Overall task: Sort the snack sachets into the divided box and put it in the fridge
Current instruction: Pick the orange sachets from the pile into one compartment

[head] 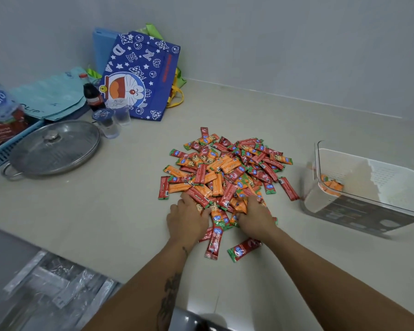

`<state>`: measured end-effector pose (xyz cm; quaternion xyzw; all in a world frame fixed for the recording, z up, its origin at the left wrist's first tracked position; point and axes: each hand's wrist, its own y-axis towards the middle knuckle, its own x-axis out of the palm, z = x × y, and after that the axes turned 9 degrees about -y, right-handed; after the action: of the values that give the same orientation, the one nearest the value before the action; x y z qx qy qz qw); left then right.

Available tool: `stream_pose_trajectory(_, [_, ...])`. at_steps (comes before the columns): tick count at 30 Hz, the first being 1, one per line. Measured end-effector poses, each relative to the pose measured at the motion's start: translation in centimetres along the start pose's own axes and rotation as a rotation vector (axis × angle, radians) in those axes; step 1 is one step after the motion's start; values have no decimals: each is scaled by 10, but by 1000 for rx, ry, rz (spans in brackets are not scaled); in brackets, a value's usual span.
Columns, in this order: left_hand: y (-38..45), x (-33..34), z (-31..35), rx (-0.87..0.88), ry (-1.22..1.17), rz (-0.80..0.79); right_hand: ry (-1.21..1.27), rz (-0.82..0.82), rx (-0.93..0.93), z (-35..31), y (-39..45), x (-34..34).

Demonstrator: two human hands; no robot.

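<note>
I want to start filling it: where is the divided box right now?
In the head view the clear divided box sits on the counter at far right, just right of the sachet pile, with a few orange sachets already inside.

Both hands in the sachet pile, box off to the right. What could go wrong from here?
1. Red and orange sachets lie mixed in the pile; the right hand is closing on a bunch and may grab both colours.
2. The divided box sits apart from the pile; loose sachets could drop on the way.
3. A few stray red sachets lie near the wrists; the forearms may sweep them off.
</note>
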<state>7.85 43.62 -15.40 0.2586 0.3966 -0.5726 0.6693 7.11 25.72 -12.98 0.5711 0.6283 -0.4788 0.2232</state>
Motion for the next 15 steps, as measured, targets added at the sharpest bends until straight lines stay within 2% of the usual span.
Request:
stream_pose_trajectory(7, [-4,1,3,-11,70,-73,-210,124,47,-14,4,25])
stream_pose_trajectory(11, [-9,-3,-6,10,135,-86,-387,181,-13,-17,0,30])
stream_pose_trajectory(15, [-14,-10,-14,56,151,-51,-396,189,-28,-13,0,26])
